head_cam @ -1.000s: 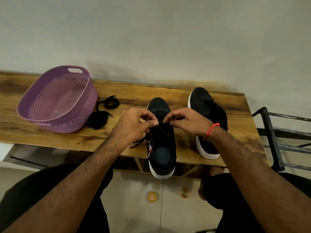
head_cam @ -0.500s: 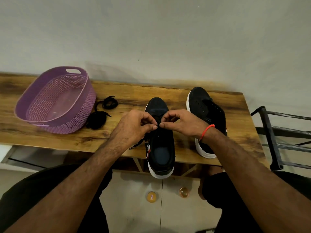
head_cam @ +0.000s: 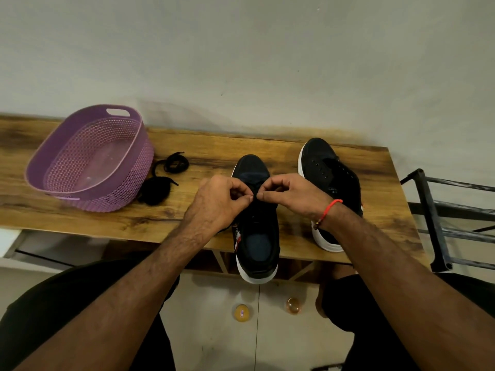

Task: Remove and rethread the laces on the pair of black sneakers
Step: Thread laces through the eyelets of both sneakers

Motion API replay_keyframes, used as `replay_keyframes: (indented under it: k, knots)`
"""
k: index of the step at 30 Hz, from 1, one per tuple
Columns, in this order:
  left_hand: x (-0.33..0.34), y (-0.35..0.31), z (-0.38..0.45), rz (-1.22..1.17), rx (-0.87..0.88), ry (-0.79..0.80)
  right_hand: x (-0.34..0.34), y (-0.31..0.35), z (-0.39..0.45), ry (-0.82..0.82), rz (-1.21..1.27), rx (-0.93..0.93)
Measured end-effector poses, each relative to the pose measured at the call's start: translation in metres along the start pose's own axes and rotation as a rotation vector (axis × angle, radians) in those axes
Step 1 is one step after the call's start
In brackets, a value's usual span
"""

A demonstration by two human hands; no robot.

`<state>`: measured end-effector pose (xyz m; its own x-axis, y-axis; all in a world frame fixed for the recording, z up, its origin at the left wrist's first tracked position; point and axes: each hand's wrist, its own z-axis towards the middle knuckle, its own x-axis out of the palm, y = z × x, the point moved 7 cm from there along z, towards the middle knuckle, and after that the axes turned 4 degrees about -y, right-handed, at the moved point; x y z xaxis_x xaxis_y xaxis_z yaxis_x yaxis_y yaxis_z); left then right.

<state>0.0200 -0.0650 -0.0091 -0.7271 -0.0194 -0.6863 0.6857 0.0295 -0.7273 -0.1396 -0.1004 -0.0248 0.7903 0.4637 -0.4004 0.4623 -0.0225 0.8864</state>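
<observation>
Both your hands sit over the near black sneaker with the white sole (head_cam: 255, 236), which stands on the wooden desk (head_cam: 214, 148) with its heel overhanging the front edge, toe pointing at the wall. Your left hand (head_cam: 218, 200) has fingers curled, thumb and forefinger pinched together at the lacing area. Your right hand (head_cam: 290, 192) mirrors it, pinching from the other side; fingertips of the two hands nearly meet over the tongue. What they pinch looks like the black lace of that sneaker, but the strand itself is too dark to make out against the upper. A short dark lace end (head_cam: 223, 229) shows under your left wrist, beside the sneaker.

The second black sneaker with white sole (head_cam: 328, 170) stands to the right of the first, apart from it, eyelets open and unlaced, partly behind your right forearm. A red thread bracelet (head_cam: 328, 210) sits on your right wrist.

A loose black lace in a coiled heap (head_cam: 160, 180) lies on the desk just beside the purple perforated plastic basket (head_cam: 88, 162), at the left. A black metal rack (head_cam: 439, 218) stands off the desk's right end.
</observation>
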Motion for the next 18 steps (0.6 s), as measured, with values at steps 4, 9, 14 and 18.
replay_keyframes:
  k: [4, 9, 14, 18]
  knots:
    - [-0.0005, -0.0008, 0.0001, 0.001, 0.009, -0.023, -0.0024, -0.0022, 0.0009, -0.023, 0.008, 0.022]
    - [-0.0036, -0.0020, 0.0019, -0.050, 0.003, 0.030, -0.0006, -0.0038, 0.0016, -0.020, -0.002, 0.051]
    - [-0.0044, 0.0024, 0.0037, -0.170, -0.039, 0.141, -0.0019, -0.0006, 0.0006, -0.023, -0.013, 0.046]
    - [-0.0007, -0.0023, 0.0007, -0.184, -0.030, 0.071, -0.0017, -0.0008, 0.0016, -0.036, -0.014, 0.045]
